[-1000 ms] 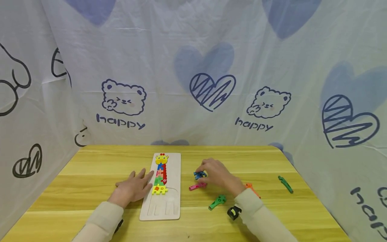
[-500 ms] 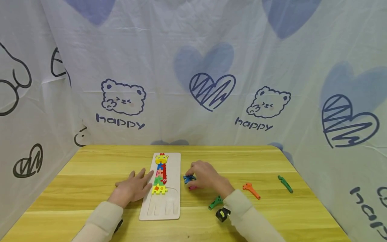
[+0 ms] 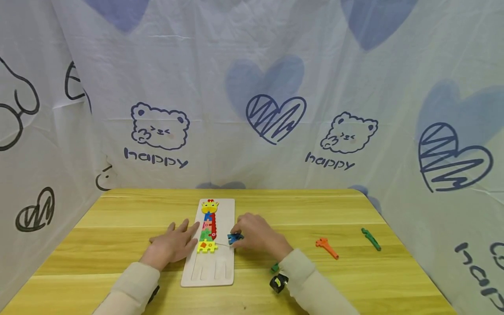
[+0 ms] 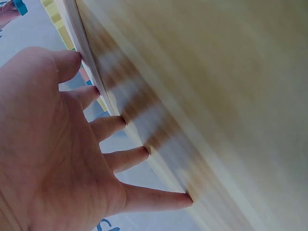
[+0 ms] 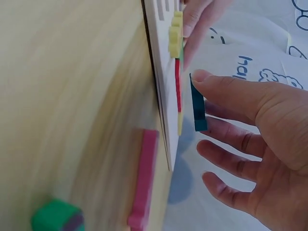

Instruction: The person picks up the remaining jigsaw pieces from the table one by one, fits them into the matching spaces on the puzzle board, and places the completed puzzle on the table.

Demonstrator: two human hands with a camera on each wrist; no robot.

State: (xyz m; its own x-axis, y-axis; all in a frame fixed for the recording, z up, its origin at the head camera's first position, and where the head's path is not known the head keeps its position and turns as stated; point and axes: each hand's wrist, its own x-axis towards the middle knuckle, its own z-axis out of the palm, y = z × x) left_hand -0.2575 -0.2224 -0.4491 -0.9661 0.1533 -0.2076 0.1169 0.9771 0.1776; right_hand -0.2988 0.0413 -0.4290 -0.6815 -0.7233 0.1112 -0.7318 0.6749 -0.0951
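A pale wooden puzzle board (image 3: 226, 211) lies on the table, with a giraffe's yellow head (image 3: 210, 206), coloured neck pieces and a yellow body piece (image 3: 207, 247) fitted in it. My left hand (image 3: 171, 245) rests by the board's left side, fingers spread; in the left wrist view its fingertips (image 4: 139, 153) meet the table and board edge. Between thumb and fingers my right hand (image 3: 256, 234) pinches a blue puzzle piece (image 3: 234, 238) over the board's right edge. The right wrist view shows this blue piece (image 5: 198, 108) on edge, raised above the board.
A pink piece (image 5: 145, 175) lies beside the board, hidden from the head view by my right hand. Near my right wrist is a green piece (image 3: 274, 267), partly covered. Farther right lie an orange piece (image 3: 327, 248) and a dark green piece (image 3: 371, 239).
My right hand has carried the blue piece leftward from the table to the board's right edge. The orange piece has come into full view. The left hand stays put.
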